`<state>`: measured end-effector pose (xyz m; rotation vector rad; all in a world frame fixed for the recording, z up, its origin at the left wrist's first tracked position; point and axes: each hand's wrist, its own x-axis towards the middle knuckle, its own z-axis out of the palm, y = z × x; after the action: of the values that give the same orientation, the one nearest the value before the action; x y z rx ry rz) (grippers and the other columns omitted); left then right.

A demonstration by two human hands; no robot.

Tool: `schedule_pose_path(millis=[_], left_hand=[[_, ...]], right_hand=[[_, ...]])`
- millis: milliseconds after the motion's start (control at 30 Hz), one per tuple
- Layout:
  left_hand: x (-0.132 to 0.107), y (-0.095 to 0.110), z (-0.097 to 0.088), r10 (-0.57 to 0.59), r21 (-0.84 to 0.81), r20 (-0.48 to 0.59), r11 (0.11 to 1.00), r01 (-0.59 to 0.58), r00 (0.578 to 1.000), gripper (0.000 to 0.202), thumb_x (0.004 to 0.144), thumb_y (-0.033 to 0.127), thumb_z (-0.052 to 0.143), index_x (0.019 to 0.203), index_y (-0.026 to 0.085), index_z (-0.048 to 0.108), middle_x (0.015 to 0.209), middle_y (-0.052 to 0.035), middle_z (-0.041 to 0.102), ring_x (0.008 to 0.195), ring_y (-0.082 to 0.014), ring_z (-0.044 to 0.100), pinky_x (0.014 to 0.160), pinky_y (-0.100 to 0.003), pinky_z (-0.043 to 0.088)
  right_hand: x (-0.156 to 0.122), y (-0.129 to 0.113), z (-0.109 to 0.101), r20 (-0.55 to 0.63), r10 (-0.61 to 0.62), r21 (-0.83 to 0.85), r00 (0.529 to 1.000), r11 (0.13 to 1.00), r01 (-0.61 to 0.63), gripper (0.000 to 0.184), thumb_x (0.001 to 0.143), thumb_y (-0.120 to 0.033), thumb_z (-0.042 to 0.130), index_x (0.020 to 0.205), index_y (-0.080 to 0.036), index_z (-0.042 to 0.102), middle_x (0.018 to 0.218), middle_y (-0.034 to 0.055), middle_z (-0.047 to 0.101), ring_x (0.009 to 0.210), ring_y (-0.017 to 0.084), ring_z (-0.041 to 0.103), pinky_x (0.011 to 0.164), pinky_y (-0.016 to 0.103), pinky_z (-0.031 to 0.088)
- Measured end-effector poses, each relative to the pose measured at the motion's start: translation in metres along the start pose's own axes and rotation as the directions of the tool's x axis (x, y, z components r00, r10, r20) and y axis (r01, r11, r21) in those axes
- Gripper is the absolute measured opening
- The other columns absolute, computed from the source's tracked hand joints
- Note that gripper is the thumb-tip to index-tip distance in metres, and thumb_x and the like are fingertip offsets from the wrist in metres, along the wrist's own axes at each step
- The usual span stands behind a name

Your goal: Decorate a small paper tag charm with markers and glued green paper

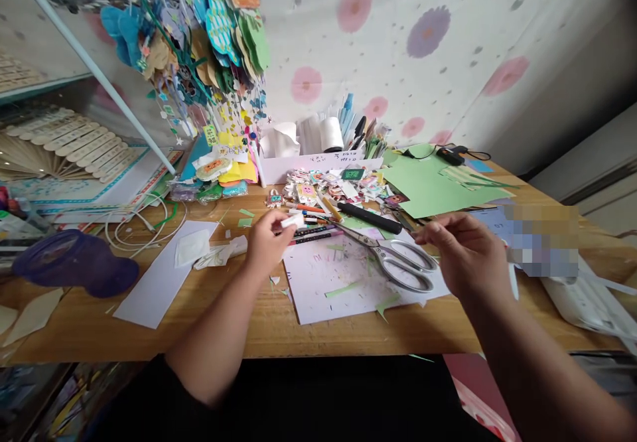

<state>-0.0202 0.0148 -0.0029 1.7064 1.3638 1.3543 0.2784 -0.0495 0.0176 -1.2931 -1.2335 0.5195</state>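
Pinching a small white piece (292, 220) between the fingers of my left hand (266, 248), I judge from this remote view that it weighs almost nothing. It could be paper or thin card, so I expect it to be easy to crease; a gentle grip along its edges seems best. It looks pale and plain, its outline partly covered by the fingers and its detail too small to read. My right hand (470, 253) has thumb and forefinger drawn close together; I cannot tell whether anything thin is between them. Between the two sets of fingers, silver scissors (377, 248) and a black cylinder (371, 218) lie on the surface (223, 336). Beyond the left fingers, to their right, is a heap of small colourful pieces (328, 186).
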Motion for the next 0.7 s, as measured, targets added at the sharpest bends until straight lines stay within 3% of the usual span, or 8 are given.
schedule_pose_path(millis=[100, 167, 233, 300, 367, 567, 633, 700], left_hand=[[0.008, 0.001, -0.007, -0.170, -0.294, -0.091, 0.946, 0.137, 0.981, 0.019, 0.070, 0.029, 0.066, 0.079, 0.017, 0.055, 0.076, 0.0009, 0.062, 0.070, -0.0134, 0.061, 0.069, -0.028, 0.051], [0.011, 0.004, -0.011, -0.240, -0.449, -0.100, 0.877, 0.171, 0.966, 0.025, 0.067, 0.031, 0.069, 0.079, 0.016, 0.053, 0.079, 0.0004, 0.063, 0.070, -0.0129, 0.062, 0.069, -0.029, 0.053], [0.013, 0.006, -0.013, -0.286, -0.513, -0.110, 0.836, 0.192, 0.952, 0.028, 0.064, 0.031, 0.071, 0.079, 0.015, 0.054, 0.080, 0.0002, 0.063, 0.068, -0.0118, 0.061, 0.067, -0.028, 0.054], [0.014, 0.008, -0.016, -0.316, -0.535, -0.111, 0.818, 0.211, 0.942, 0.028, 0.062, 0.030, 0.072, 0.079, 0.015, 0.055, 0.079, 0.0000, 0.063, 0.068, -0.0113, 0.061, 0.062, -0.024, 0.052], [0.013, 0.008, -0.017, -0.333, -0.559, -0.076, 0.795, 0.237, 0.940, 0.028, 0.062, 0.030, 0.073, 0.079, 0.016, 0.057, 0.081, -0.0008, 0.064, 0.070, -0.0122, 0.061, 0.059, -0.022, 0.051], [0.006, 0.011, -0.014, -0.295, -0.621, 0.082, 0.732, 0.280, 0.952, 0.024, 0.066, 0.030, 0.074, 0.082, 0.017, 0.062, 0.085, -0.0018, 0.067, 0.078, -0.0145, 0.062, 0.062, -0.023, 0.051], [0.004, 0.012, -0.012, -0.290, -0.639, 0.088, 0.718, 0.277, 0.953, 0.023, 0.066, 0.029, 0.074, 0.082, 0.017, 0.063, 0.084, -0.0014, 0.067, 0.077, -0.0141, 0.061, 0.064, -0.024, 0.050], [0.005, 0.012, -0.012, -0.294, -0.667, 0.069, 0.697, 0.263, 0.953, 0.022, 0.066, 0.028, 0.075, 0.079, 0.017, 0.063, 0.081, -0.0008, 0.067, 0.075, -0.0134, 0.061, 0.066, -0.024, 0.050]], right_hand=[[-0.001, 0.010, -0.009, 0.098, 0.084, -0.207, 0.992, 0.976, -0.063, 0.030, 0.072, -0.047, 0.072, 0.071, -0.022, 0.056, 0.051, -0.0022, 0.057, 0.045, 0.015, 0.055, 0.045, 0.027, 0.041], [-0.004, 0.014, -0.003, 0.217, 0.075, -0.339, 0.973, 0.941, 0.003, 0.026, 0.071, -0.043, 0.073, 0.080, -0.021, 0.062, 0.058, 0.0005, 0.062, 0.049, 0.017, 0.059, 0.046, 0.028, 0.043], [-0.006, 0.013, 0.009, 0.373, -0.009, -0.379, 0.928, 0.911, 0.161, 0.029, 0.076, -0.038, 0.069, 0.099, -0.021, 0.065, 0.086, 0.0074, 0.071, 0.069, 0.021, 0.067, 0.061, 0.034, 0.051], [-0.006, 0.006, 0.025, 0.516, -0.099, -0.339, 0.851, 0.889, 0.309, 0.031, 0.081, -0.033, 0.063, 0.110, -0.022, 0.064, 0.114, 0.0109, 0.066, 0.093, 0.025, 0.067, 0.080, 0.040, 0.053], [-0.005, -0.004, 0.046, 0.602, -0.128, -0.276, 0.788, 0.893, 0.356, 0.031, 0.085, -0.031, 0.059, 0.114, -0.023, 0.064, 0.124, 0.0112, 0.061, 0.102, 0.026, 0.064, 0.086, 0.042, 0.052], [0.004, -0.034, 0.122, 0.708, -0.014, -0.036, 0.706, 0.998, 0.056, 0.062, 0.081, -0.033, 0.063, 0.138, -0.022, 0.043, 0.133, 0.0157, 0.054, 0.069, 0.015, 0.064, 0.060, 0.033, 0.056], [0.003, -0.039, 0.142, 0.720, 0.040, 0.014, 0.693, 0.997, -0.073, 0.054, 0.079, -0.035, 0.065, 0.129, -0.019, 0.052, 0.106, 0.0113, 0.066, 0.056, 0.011, 0.056, 0.051, 0.028, 0.050], [0.000, -0.042, 0.152, 0.718, 0.073, 0.034, 0.692, 0.989, -0.140, 0.032, 0.080, -0.038, 0.062, 0.102, -0.015, 0.065, 0.072, 0.0023, 0.063, 0.047, 0.009, 0.046, 0.043, 0.023, 0.041]])
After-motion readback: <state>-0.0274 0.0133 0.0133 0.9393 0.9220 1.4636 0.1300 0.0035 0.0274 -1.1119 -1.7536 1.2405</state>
